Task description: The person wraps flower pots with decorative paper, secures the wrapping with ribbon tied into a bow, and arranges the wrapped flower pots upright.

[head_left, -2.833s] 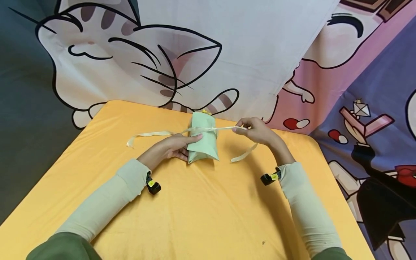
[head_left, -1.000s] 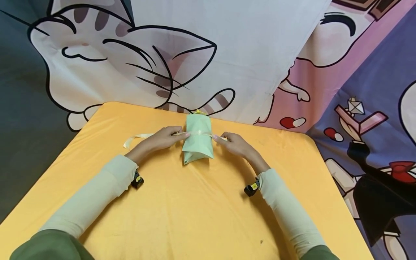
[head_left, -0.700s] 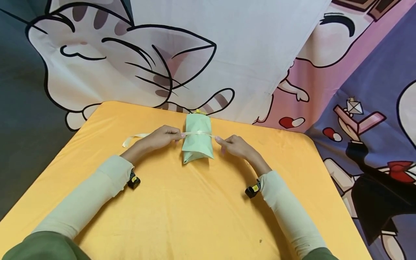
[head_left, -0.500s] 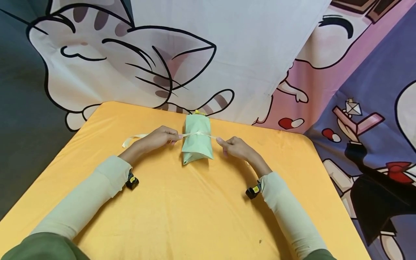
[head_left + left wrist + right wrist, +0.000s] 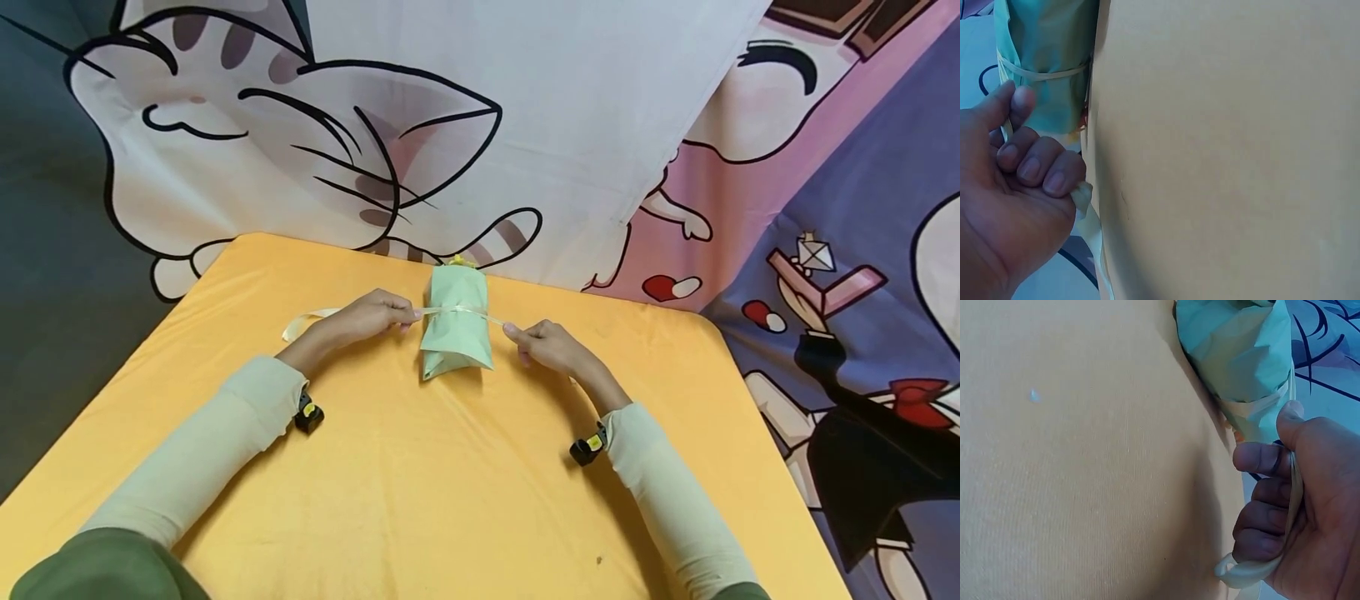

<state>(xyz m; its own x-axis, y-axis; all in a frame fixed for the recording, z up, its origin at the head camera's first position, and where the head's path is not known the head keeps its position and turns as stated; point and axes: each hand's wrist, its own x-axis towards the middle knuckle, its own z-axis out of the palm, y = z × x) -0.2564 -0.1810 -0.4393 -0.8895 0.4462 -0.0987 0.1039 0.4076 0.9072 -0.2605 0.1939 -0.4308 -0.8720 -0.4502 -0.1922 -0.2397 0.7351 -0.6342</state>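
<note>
A pale green paper package [image 5: 456, 337] lies on the yellow-covered table, something yellow showing at its far end. Round its middle runs a cream ribbon [image 5: 459, 308], crossed on top and drawn taut to both sides. My left hand [image 5: 369, 320] pinches one end left of the package; in the left wrist view the ribbon's tail [image 5: 1092, 231] passes under the curled fingers. On the other side my right hand [image 5: 551, 343] grips the opposite end, which in the right wrist view runs through the palm to a loose tail [image 5: 1247, 572]. Both hands are apart from the paper.
The yellow table [image 5: 420, 500] has its far edge against a white cloth backdrop [image 5: 585, 125] printed with a cartoon cat. A purple and pink printed cloth [image 5: 855, 208] hangs at the right. A dark speck [image 5: 599, 561] marks the tablecloth near the front.
Since 2.8 s ago my left hand has left the package and taken the left ribbon end. Both hands came close to the sides, then drew slightly outward, pulling the ribbon tight.
</note>
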